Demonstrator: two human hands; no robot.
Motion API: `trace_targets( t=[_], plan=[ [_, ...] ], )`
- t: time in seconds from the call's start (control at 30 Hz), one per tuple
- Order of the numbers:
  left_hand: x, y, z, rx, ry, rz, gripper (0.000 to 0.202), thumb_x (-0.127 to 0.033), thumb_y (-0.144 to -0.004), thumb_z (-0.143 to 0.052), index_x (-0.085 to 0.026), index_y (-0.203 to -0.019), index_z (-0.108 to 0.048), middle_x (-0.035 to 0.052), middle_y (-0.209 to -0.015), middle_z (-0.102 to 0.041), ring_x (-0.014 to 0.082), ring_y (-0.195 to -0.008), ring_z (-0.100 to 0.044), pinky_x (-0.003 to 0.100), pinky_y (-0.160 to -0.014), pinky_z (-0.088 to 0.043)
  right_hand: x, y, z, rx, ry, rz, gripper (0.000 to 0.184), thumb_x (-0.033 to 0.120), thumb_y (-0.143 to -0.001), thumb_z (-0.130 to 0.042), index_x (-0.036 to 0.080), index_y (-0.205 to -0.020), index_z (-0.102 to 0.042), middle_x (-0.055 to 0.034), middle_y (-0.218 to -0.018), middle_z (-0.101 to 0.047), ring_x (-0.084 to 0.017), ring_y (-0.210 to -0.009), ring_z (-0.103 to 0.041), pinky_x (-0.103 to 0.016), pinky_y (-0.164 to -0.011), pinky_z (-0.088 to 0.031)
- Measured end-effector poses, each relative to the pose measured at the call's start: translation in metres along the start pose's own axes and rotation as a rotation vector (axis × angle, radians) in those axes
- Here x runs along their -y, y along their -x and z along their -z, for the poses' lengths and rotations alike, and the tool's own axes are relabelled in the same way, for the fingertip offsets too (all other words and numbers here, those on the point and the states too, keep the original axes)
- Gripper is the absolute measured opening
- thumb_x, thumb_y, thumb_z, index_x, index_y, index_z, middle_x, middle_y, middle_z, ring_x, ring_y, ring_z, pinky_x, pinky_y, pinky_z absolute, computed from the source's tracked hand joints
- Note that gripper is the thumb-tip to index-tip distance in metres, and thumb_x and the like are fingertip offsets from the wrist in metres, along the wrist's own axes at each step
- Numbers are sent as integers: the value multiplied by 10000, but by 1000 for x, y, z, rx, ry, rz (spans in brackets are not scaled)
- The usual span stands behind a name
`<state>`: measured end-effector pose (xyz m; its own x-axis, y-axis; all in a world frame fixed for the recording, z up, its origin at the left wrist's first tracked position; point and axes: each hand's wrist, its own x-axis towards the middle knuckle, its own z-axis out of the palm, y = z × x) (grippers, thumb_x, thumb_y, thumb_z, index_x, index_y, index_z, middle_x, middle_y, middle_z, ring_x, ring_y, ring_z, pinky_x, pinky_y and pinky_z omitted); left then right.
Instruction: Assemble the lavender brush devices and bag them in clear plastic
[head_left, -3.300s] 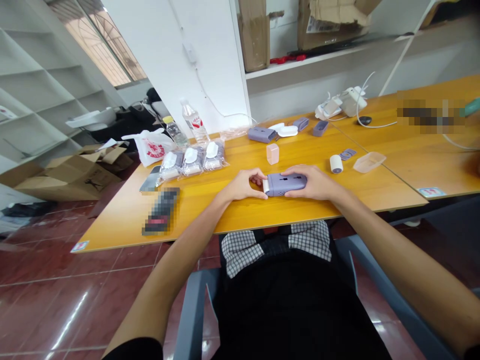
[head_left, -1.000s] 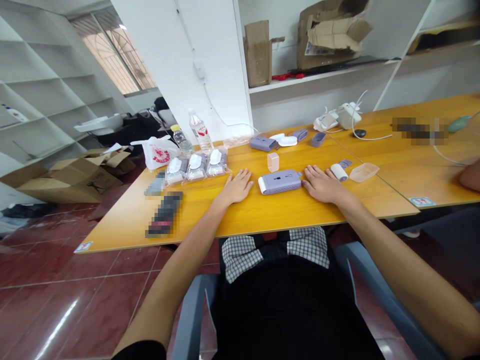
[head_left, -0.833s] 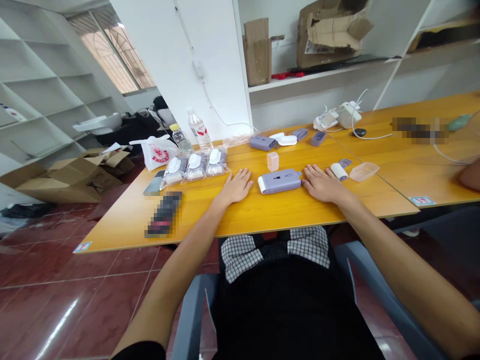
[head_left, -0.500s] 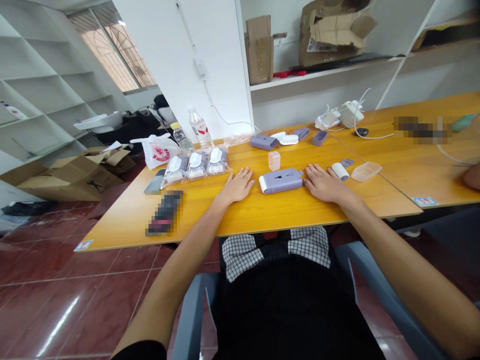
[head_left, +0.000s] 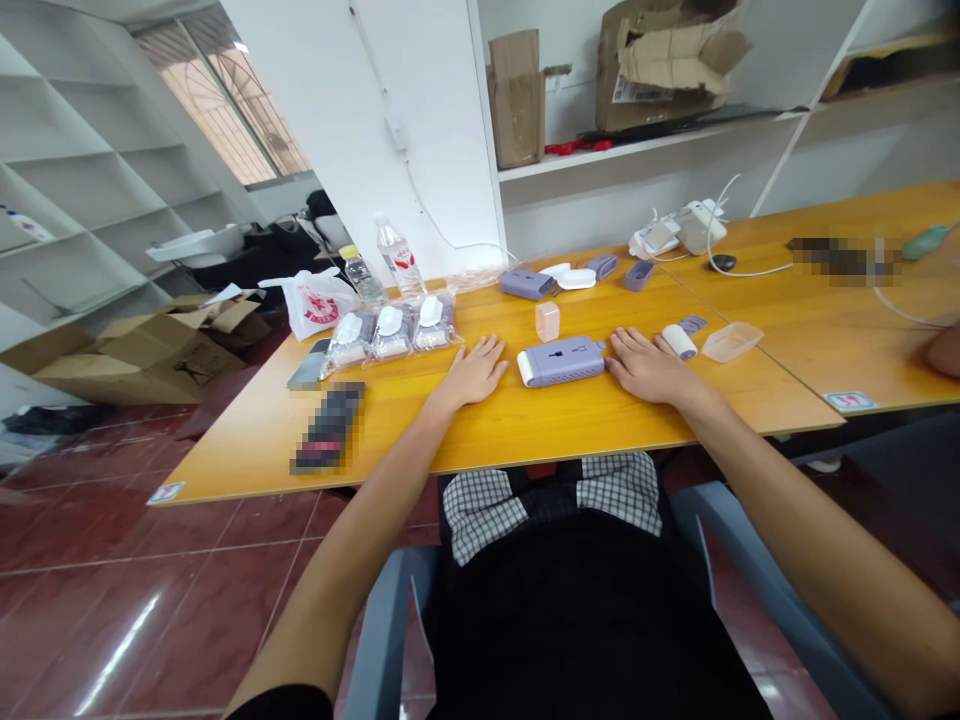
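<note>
Between my left hand [head_left: 474,372] and right hand [head_left: 645,366], resting flat, spread and empty, a purple device [head_left: 562,361] is lying free; gripping it calls for closing inward.

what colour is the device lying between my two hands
Lilac-purple device with a white end cap; head view.

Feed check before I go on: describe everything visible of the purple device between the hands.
The purple device is a rounded, plastic-looking oblong with a white cap at its left end and small dark marks on top. It lies flat on the table between left hand and right hand, neither gripping it.
</note>
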<state>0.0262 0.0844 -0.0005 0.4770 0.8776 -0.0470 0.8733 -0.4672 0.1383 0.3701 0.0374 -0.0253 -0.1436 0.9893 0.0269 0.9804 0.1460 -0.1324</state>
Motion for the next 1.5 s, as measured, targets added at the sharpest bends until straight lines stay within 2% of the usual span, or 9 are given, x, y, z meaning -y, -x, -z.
trace_targets(
  t=[0.37, 0.57, 0.67, 0.77, 0.83, 0.97, 1.2, 1.33, 1.5],
  plan=[
    [3, -2, -1, -10, 31, -23, 639, -442, -1141, -285, -196, -1728, -343, 130, -1834, -230, 333, -1722, -185, 670, -1370, -125, 2, 1, 2, 23, 13, -14, 764, 504, -1110, -208, 61, -1711, -369, -174, -1821, -274, -349, -1702, -237, -631, -1358, -219],
    [10, -5, -4, -38, 51, -38, 602, -421, -1134, -365, -200, -1691, -419, 148, -1819, -278, 363, -1706, -235, 699, -1354, -166, -2, -1, -3, -36, -11, 11, 717, 502, -1111, -274, 109, -1691, -427, -179, -1793, -354, -378, -1679, -297, -666, -1336, -258],
    [13, -7, -2, -119, 84, -111, 514, -383, -1094, -485, -199, -1561, -595, 155, -1723, -483, 365, -1625, -422, 643, -1330, -304, -6, -2, -6, -102, -29, 39, 654, 478, -1106, -342, 146, -1644, -508, -179, -1758, -432, -410, -1646, -362, -699, -1305, -307],
    [13, -8, 2, -250, 185, -187, 333, -295, -1046, -552, -179, -1263, -776, 140, -1343, -787, 312, -1276, -730, 503, -1164, -536, -8, -4, -7, -206, -66, 133, 527, 397, -1078, -442, 158, -1490, -669, -181, -1625, -606, -422, -1540, -514, -657, -1257, -412],
    [11, -9, 4, -310, 249, -184, 262, -246, -1020, -570, -184, -1122, -804, 106, -1125, -838, 274, -1046, -785, 443, -1020, -604, -8, -5, -6, -263, -108, 189, 429, 310, -1052, -478, 166, -1347, -755, -170, -1451, -735, -387, -1391, -648, -580, -1196, -502],
    [8, -7, 6, -317, 262, -201, 193, -206, -982, -615, -196, -1010, -806, 74, -991, -830, 232, -872, -760, 384, -889, -603, -7, -4, 1, -348, -153, 157, 365, 208, -1004, -500, 190, -1178, -820, -144, -1212, -827, -349, -1153, -760, -514, -1060, -589],
    [8, -6, 5, -291, 256, -224, 186, -197, -986, -629, -193, -1030, -809, 58, -918, -806, 205, -794, -713, 360, -830, -573, -19, -2, 11, -488, -116, 160, 339, 207, -978, -531, 181, -1122, -837, -156, -1134, -837, -387, -1088, -774, -552, -1000, -602],
    [6, -6, 5, -290, 256, -229, 193, -202, -991, -629, -195, -1047, -813, 59, -916, -800, 201, -791, -702, 361, -828, -570, -8, 1, 18, -538, -222, 166, 346, 174, -964, -516, 188, -1085, -840, -144, -1112, -841, -366, -1067, -787, -537, -996, -611],
    [6, -7, 4, -284, 277, -246, 202, -215, -984, -616, -186, -1053, -803, 58, -901, -797, 204, -788, -709, 367, -840, -583, 14, -16, 35, -447, -329, 178, 400, 198, -1000, -485, 233, -1191, -835, -96, -1210, -844, -339, -1151, -779, -522, -1063, -603]
  ],
)
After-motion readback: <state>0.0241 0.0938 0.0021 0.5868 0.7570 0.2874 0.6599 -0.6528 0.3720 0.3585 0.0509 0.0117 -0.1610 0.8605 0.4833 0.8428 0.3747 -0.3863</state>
